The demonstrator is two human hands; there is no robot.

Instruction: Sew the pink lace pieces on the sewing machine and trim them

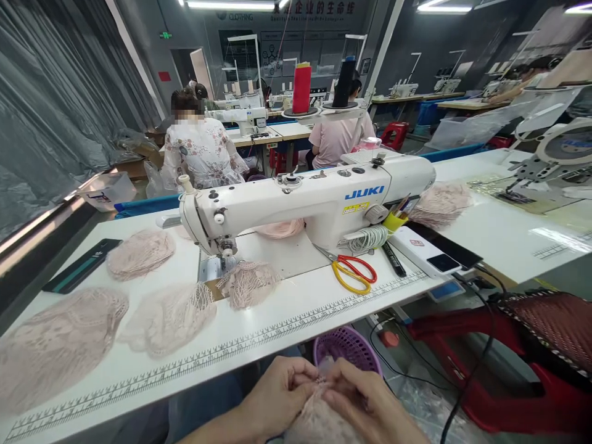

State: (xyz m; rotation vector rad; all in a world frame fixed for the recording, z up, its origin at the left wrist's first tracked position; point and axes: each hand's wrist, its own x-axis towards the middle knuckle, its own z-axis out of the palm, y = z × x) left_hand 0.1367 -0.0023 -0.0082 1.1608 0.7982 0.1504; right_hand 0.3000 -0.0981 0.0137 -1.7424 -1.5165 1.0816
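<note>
Low in front of me, below the table's front edge, both hands pinch a pale pink lace piece [319, 419]. My left hand [282, 394] has its thumb and fingers closed on the lace's upper edge. Close beside it, my right hand [361, 394] grips the same edge, fingers curled. The rest of the lace hangs down out of view. On the table, another lace piece [250, 283] lies at the needle of a white sewing machine [287, 203]. More lace lies to the left: a small stack [141, 253], a loose piece [173, 317] and a large pile [60, 345].
Red-and-yellow-handled scissors [354, 274], a black marker [394, 259] and a white power bank [428, 250] lie right of the machine. A purple basket [346, 342] stands below the table edge. A red stool [499, 364] is at right. Two people sit ahead.
</note>
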